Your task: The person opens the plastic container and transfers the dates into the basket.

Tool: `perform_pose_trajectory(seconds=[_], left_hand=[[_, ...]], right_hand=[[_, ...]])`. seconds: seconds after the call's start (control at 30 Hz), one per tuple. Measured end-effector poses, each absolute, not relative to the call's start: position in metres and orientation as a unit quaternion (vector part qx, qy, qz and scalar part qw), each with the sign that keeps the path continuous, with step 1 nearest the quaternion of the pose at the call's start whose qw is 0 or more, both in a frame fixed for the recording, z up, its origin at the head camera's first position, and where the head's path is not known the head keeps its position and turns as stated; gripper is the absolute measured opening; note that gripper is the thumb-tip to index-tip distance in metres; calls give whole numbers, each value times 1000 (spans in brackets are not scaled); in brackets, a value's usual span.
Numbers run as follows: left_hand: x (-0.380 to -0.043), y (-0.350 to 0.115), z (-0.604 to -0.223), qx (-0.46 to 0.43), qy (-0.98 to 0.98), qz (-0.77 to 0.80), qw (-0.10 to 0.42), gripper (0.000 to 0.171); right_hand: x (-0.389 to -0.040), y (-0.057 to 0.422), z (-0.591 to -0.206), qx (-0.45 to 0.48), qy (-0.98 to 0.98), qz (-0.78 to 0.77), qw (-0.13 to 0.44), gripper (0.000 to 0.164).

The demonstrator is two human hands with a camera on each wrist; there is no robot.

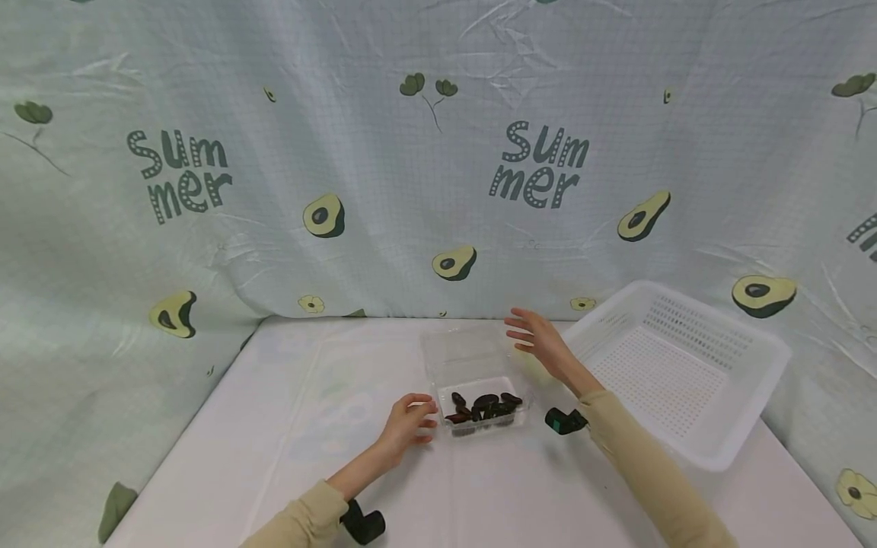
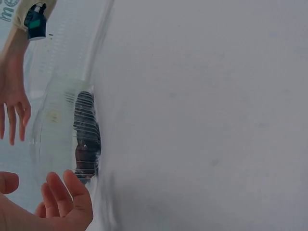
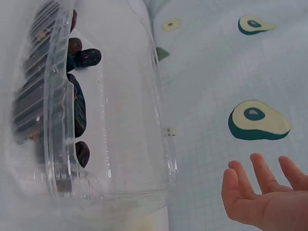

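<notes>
A clear plastic clamshell box (image 1: 483, 425) stands on the table with its transparent lid (image 1: 455, 350) raised and folded back. In its tray lie several dark, glossy oval pieces (image 1: 486, 401), some reddish brown; their exact kind I cannot tell. Beside the box's left end is my left hand (image 1: 406, 428), fingers loosely bent and spread, with nothing in them. My right hand (image 1: 544, 346) hovers near the lid's right edge, its fingers extended and apart, holding nothing. Through the left wrist view, the fingers (image 2: 77, 192) of my left hand overlap the near end of the box.
To the right sits a large white perforated plastic basket (image 1: 760, 380), partly behind my right forearm. A pale yellowish patch (image 1: 537, 373) shows under the right hand. The white table (image 1: 288, 457) meets a hanging sheet (image 1: 384, 167) printed with avocados along its back edge.
</notes>
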State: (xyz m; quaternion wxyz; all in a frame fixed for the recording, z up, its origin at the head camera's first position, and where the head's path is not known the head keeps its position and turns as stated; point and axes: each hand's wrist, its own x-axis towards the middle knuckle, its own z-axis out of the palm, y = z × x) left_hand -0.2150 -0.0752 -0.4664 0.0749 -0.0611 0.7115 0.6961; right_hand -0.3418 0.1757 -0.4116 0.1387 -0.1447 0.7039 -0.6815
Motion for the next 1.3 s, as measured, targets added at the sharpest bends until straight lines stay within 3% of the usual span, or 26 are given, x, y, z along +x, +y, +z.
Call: perform_pose_trajectory(seconds=[0.3, 0.53, 0.67, 0.87, 1.3], left_hand=[[-225, -77, -463, 6, 795, 606, -17, 40], [-231, -78, -464, 121, 868, 471, -94, 54], [-233, -77, -464, 168, 898, 392, -107, 70], [-237, -77, -464, 216, 926, 287, -115, 88], [-246, -79, -465, 271, 950, 128, -90, 99]], right_hand=[[-322, 180, -404, -212, 776, -586, 94, 55], [-308, 176, -410, -272, 839, -471, 16, 39], [-306, 174, -417, -297, 853, -428, -27, 35], [-303, 173, -425, -316, 870, -376, -48, 35], [-293, 161, -433, -377, 897, -181, -139, 32]])
